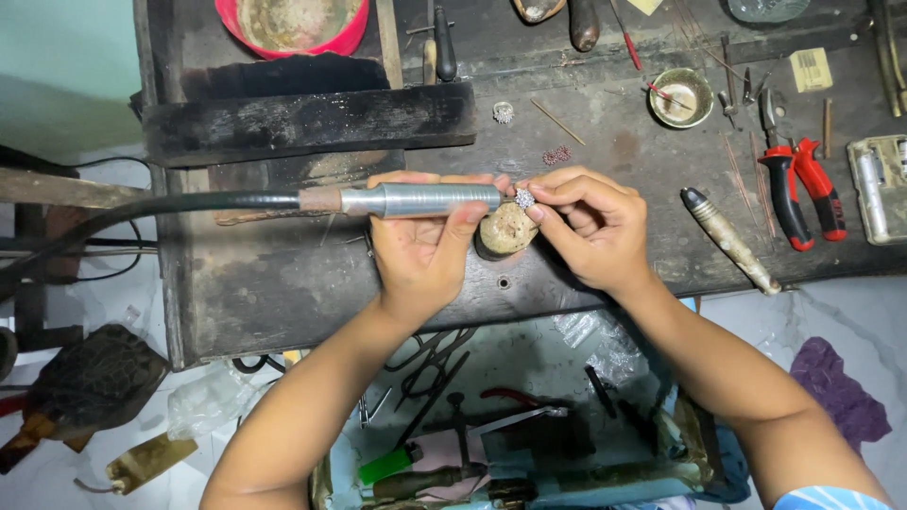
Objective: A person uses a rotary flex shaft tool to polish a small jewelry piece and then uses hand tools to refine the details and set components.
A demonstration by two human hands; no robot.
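Observation:
My left hand [425,247] grips a metal rotary handpiece [420,199] that lies level, its black flexible shaft [151,206] trailing off to the left. The tool's tip meets a small silver cluster piece [524,197] pinched between the fingers of my right hand [590,227]. Both hands rest over a worn round wooden peg [504,230] at the front edge of the dark workbench [283,283].
Red-handled pliers [798,189], a metal-tipped hand tool [727,241], a small brass bowl [680,96], a small silver piece [504,112] and a reddish piece [556,154] lie on the bench. A red bowl [293,24] stands at the back. An open drawer [510,434] below holds scissors and tools.

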